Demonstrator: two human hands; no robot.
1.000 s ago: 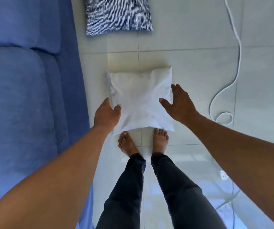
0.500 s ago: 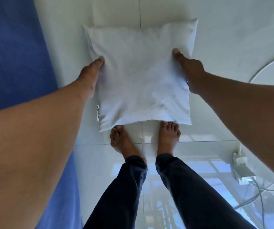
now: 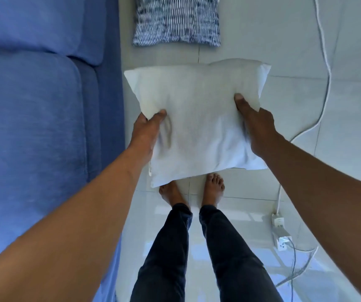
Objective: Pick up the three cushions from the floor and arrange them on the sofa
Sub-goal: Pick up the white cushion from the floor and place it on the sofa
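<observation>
A plain white cushion (image 3: 199, 118) hangs in the air above my bare feet, held by both hands. My left hand (image 3: 146, 131) grips its left edge, thumb pressed into the top face. My right hand (image 3: 254, 125) grips its right edge the same way. Farther ahead a blue-and-white striped cushion (image 3: 176, 20) lies flat on the tiled floor. The blue sofa (image 3: 33, 118) fills the left side, its seat cushions bare. A third cushion is not in view.
A white cable (image 3: 325, 62) runs down the right side of the floor to a power strip (image 3: 280, 232) with more cords near my right leg. My feet (image 3: 192, 190) stand on pale glossy tiles beside the sofa's front edge.
Both hands closed on the white cushion's sides and lifted it off the floor. The view pulled back, so the striped cushion and sofa seats show again.
</observation>
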